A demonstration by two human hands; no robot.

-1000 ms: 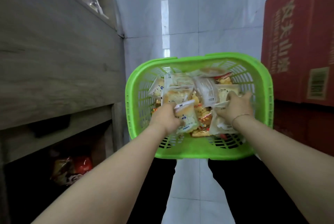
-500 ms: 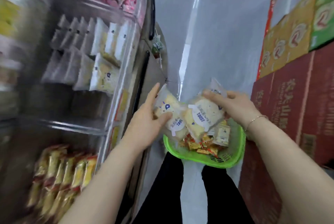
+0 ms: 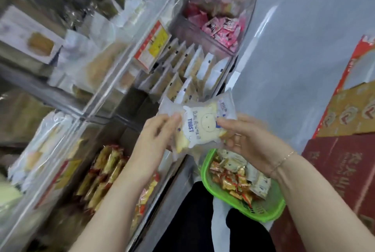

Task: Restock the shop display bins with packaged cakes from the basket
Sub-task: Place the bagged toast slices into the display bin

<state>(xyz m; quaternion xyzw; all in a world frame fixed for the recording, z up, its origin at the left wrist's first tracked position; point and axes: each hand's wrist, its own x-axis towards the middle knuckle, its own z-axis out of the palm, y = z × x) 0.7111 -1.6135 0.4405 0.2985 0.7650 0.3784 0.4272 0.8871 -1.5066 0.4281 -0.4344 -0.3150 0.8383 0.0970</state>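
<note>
The packaged cake (image 3: 199, 124) is up in the air between both hands, above the green basket (image 3: 261, 210). Left hand (image 3: 155, 137) fingers pinch its left edge, right hand (image 3: 249, 140) fingers grip the right side. Display bin (image 3: 194, 69) of similar packs sits just behind.

Soft, even indoor light, fairly bright, with few hard shadows. A pale streak of glare runs down the floor (image 3: 269, 18). Motion blur smears the shelves (image 3: 85, 52) at left; the packet (image 3: 199, 124) at centre is sharper. Wide-angle distortion bends the edges.
</note>
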